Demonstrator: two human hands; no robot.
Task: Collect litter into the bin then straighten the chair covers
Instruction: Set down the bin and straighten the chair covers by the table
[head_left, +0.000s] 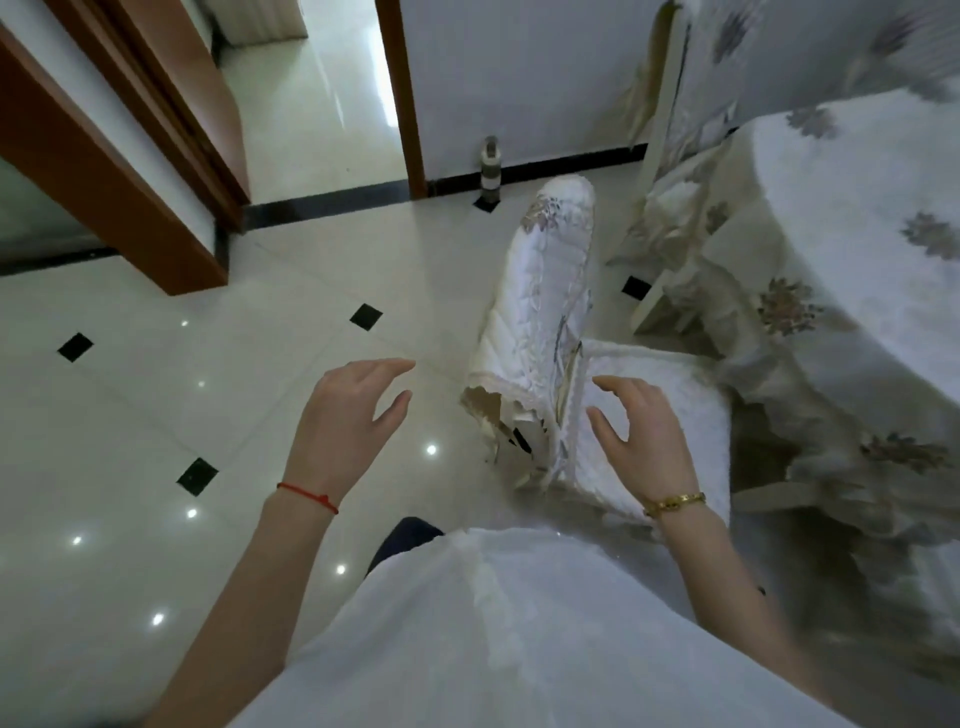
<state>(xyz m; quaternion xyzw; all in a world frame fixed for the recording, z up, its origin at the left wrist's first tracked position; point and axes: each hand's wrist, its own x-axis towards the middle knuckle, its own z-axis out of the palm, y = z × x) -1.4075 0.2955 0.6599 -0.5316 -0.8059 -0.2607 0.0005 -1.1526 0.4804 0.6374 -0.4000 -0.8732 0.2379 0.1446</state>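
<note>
White quilted chair cover with embroidered flowers (545, 312) at centre frame, draped over a chair back, lower hem rumpled and gaping near the seat. Padded white seat cushion (670, 415) just right of it, tucked partly under a round table. No litter and no bin in view; judged to be the cover-straightening step, litter part likely finished or out of frame.

Right hand (641, 431) above the seat cushion, fingers spread and loosely curved, gripping nothing; cannot tell whether fingertips touch the fabric. Gold bracelet (674, 503) at that wrist. Left hand (353, 410) over bare floor left of the cover, fingers apart and relaxed, empty, well clear of the cloth. Red string bracelet (307, 496) at that wrist.

Next move probably calls for both hands closing in on the rumpled hem, pinching each side, pulling down and smoothing flat against the chair back. Loose trim could snag or bunch if tugged on one side only.

Glossy pale tiled floor with small black diamond insets (208, 405), ceiling lights reflected as bright spots. Floral cream tablecloth (841, 249) hanging in folds at right. White wall with black skirting behind; small grey and white bottle-like object (490, 169) standing on the floor against it. Brown wooden door frame (119, 171) at left, open doorway beyond. Wearer's white garment (509, 634) filling lower frame.
</note>
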